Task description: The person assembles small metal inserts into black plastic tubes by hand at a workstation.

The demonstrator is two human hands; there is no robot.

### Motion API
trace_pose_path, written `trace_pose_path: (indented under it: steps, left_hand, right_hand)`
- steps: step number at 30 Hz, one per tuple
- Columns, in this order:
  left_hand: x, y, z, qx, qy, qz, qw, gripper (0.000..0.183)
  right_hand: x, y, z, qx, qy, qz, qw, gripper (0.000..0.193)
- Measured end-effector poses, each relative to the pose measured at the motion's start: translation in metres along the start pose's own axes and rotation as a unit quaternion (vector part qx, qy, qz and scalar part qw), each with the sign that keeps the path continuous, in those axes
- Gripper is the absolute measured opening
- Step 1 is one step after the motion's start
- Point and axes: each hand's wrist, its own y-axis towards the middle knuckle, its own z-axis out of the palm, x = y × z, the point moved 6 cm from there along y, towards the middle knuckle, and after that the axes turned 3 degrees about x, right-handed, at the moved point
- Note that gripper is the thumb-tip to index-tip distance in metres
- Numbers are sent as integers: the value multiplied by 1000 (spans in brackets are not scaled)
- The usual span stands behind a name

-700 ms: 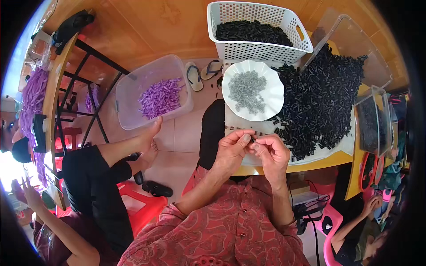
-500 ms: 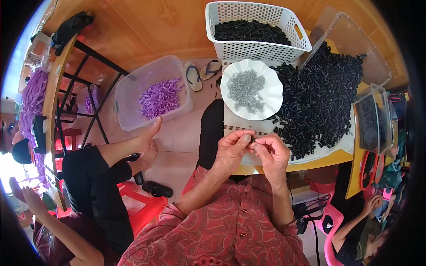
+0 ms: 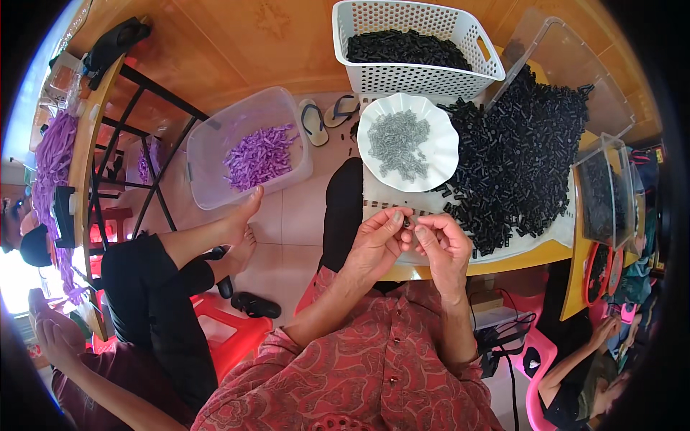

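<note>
Left hand (image 3: 375,241) and right hand (image 3: 442,244) pinch one small black plastic part (image 3: 407,223) between fingertips, near table edge, just near of the white plate of grey pieces (image 3: 408,141). Black parts pile (image 3: 517,165) lies right. Keep pinch tight, align ends squarely.

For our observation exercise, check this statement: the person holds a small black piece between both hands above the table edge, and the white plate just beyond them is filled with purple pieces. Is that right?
One detail is wrong. The head view shows the white plate holding grey pieces, not purple; the purple pieces lie in the clear tub on the floor. The left hand and right hand do hold a small black piece.
</note>
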Motion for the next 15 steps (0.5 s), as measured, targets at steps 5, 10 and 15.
trace_pose_path:
  steps: [5,10,15]
  left_hand:
    - [1,0,-4,-33,39,19,999,21]
    - [1,-2,-4,-25,85,36,995,20]
    - [3,-2,1,-10,95,8,995,19]
  right_hand:
    - [11,-4,8,21,-80,-115,990,14]
    - [12,-5,5,4,-136,-128,982,9]
    - [9,-4,-3,-6,-116,-113,987,6]
